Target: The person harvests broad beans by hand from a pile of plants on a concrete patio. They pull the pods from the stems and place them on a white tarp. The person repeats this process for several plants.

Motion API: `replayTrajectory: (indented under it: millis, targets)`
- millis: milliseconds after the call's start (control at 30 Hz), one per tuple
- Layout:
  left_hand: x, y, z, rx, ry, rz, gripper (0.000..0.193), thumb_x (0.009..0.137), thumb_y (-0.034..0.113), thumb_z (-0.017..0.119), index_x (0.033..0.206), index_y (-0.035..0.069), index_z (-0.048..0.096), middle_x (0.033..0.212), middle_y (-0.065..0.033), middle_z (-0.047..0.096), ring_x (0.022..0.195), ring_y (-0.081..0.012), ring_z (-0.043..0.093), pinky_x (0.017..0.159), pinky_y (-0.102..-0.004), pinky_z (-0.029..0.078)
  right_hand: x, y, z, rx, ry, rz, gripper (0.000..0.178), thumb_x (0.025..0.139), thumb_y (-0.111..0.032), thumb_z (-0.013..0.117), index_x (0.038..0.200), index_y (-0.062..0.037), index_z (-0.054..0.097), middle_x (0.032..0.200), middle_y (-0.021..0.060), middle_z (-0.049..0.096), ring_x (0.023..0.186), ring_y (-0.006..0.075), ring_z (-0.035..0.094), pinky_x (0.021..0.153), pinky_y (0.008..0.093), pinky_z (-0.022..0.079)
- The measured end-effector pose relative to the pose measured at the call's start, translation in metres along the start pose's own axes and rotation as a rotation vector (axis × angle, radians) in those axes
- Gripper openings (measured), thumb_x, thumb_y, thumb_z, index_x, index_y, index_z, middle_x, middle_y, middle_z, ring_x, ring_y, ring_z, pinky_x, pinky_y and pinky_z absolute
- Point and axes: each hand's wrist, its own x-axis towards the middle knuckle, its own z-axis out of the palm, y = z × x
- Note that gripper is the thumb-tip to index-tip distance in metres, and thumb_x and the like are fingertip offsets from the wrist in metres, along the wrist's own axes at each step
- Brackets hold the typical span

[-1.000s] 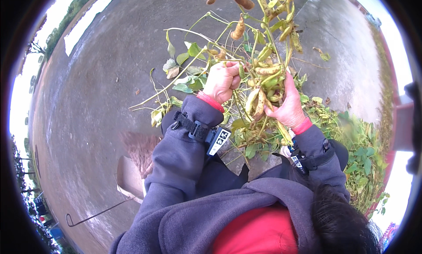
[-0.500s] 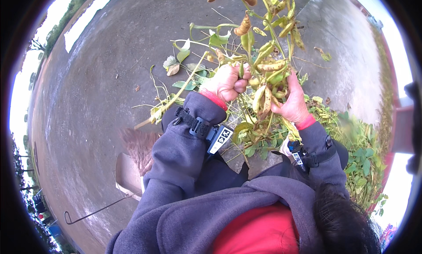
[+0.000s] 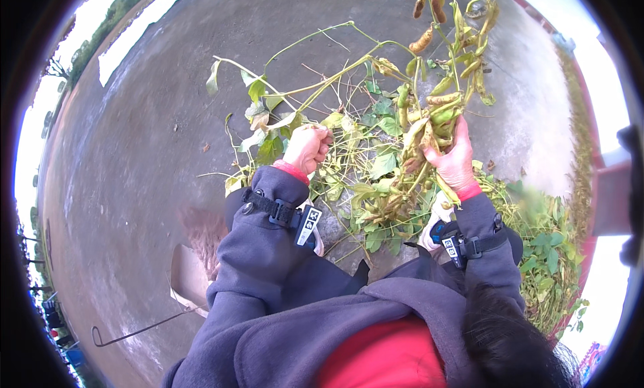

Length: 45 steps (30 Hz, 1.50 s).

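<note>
On the right, my right hand [image 3: 454, 161] is closed round a bunch of soybean plants [image 3: 429, 130] with yellow-green and brown-spotted pods. Its pod-covered stems rise past the hand toward the top of the view. To the left, my left hand [image 3: 308, 148] is curled into a fist at a leafy soybean stem [image 3: 302, 106], which arches across from the bunch. The exact grip inside the fist is hidden. Green and yellowed leaves [image 3: 272, 146] hang beside that fist.
Loose stems and leaves [image 3: 365, 160] lie on the concrete ground [image 3: 147, 140] below my hands. A larger plant heap [image 3: 550, 254] is at the right. On the left stand a dustpan [image 3: 191, 277] with a long wire handle and a brown brush-like bundle [image 3: 203, 234].
My left hand has moved left and down, away from the pods, and a leafy stem now stretches toward it. The right hand and bunch have shifted slightly right.
</note>
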Motion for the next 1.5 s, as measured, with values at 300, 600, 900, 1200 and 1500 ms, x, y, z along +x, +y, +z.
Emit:
replayTrajectory:
  millis: [300, 600, 900, 1200, 1500]
  targets:
    - [-0.018, 0.014, 0.007, -0.212, -0.397, 0.35, 0.014, 0.083, 0.015, 0.047, 0.088, 0.003, 0.051, 0.081, -0.0092, 0.058, 0.043, -0.005, 0.035, 0.038, -0.0181, 0.026, 0.0, -0.014, 0.015, -0.149, 0.061, 0.003, 0.058, 0.061, -0.005, 0.07, 0.107, -0.0016, 0.036, 0.093, 0.0064, 0.05, 0.082, 0.0129, 0.054, 0.072, 0.0253, 0.047]
    - [-0.005, 0.016, 0.021, 0.839, 0.058, 0.491, 0.052, 0.075, 0.045, 0.056, 0.086, -0.006, 0.054, 0.077, -0.0103, 0.058, 0.065, -0.0147, 0.054, 0.059, -0.0252, 0.044, -0.011, -0.021, 0.039, -0.245, -0.009, -0.079, 0.067, 0.059, -0.006, 0.07, 0.114, -0.0007, 0.033, 0.095, 0.0067, 0.05, 0.085, 0.0145, 0.052, 0.076, 0.0259, 0.043]
    - [-0.021, 0.041, 0.023, 0.388, 0.307, 1.383, 0.015, 0.076, 0.003, 0.058, 0.09, 0.002, 0.057, 0.079, -0.0071, 0.058, 0.066, -0.0123, 0.055, 0.057, -0.0226, 0.043, -0.009, -0.021, 0.039, -0.264, -0.045, -0.085, 0.068, 0.056, -0.007, 0.073, 0.111, 0.0014, 0.032, 0.094, 0.009, 0.051, 0.082, 0.0162, 0.055, 0.074, 0.0272, 0.044]
    - [-0.04, 0.059, 0.024, -0.099, -0.076, 1.008, 0.017, 0.083, 0.013, 0.052, 0.092, 0.001, 0.06, 0.079, -0.0026, 0.06, 0.059, -0.0048, 0.047, 0.054, -0.0174, 0.039, -0.017, -0.029, 0.049, -0.285, -0.135, -0.106, 0.077, 0.054, -0.008, 0.074, 0.116, 0.0008, 0.03, 0.096, 0.009, 0.048, 0.087, 0.0166, 0.053, 0.075, 0.0269, 0.044]
    - [-0.033, 0.054, 0.006, -0.147, -0.122, 0.896, 0.014, 0.082, 0.016, 0.056, 0.082, 0.003, 0.06, 0.066, 0.0007, 0.056, 0.052, -0.0019, 0.042, 0.046, -0.016, 0.033, -0.011, -0.018, 0.04, -0.235, -0.093, -0.113, 0.069, 0.056, -0.006, 0.073, 0.112, -0.001, 0.033, 0.094, 0.0072, 0.05, 0.084, 0.0151, 0.054, 0.073, 0.0258, 0.045]
